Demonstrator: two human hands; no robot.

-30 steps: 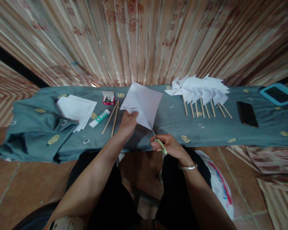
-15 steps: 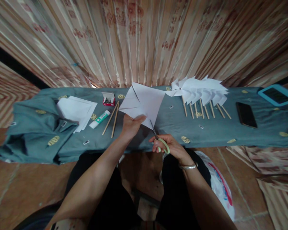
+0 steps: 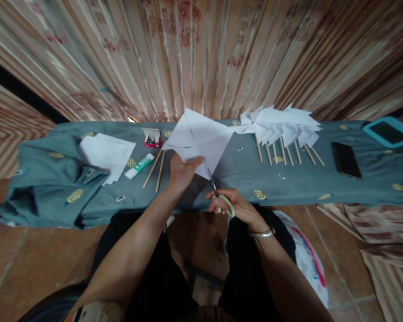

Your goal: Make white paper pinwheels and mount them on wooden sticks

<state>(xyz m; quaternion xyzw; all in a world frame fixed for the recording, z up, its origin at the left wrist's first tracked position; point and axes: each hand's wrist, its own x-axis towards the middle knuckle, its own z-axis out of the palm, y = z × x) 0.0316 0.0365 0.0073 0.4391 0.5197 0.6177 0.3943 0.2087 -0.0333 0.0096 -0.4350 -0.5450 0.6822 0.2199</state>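
My left hand [image 3: 184, 171] grips a white square sheet of paper [image 3: 206, 134] by its lower left part, thumb on top. Slits run inward from some of the sheet's corners. In my right hand [image 3: 233, 203] is a pair of scissors [image 3: 227, 205] with light green handles. Their blades meet the sheet at its bottom corner; how far apart the blades are is hard to see. Below the paper's left corner lie two wooden sticks [image 3: 160, 171]. A green and white glue stick [image 3: 140, 166] and a small red box of metal pins or clips [image 3: 152, 137] are farther left.
White paper sheets [image 3: 109, 154] are stacked at the left. Several paper pinwheels on sticks [image 3: 285, 127] overlap at the right rear. Beyond them are a black phone [image 3: 345, 160] and a blue-framed tablet [image 3: 387, 132]. A striped curtain [image 3: 201, 58] hangs behind the cloth-covered table [image 3: 302, 183].
The sheet has turned slightly and its slits look more closed up. The scissors and my right hand have shifted a little to the left.
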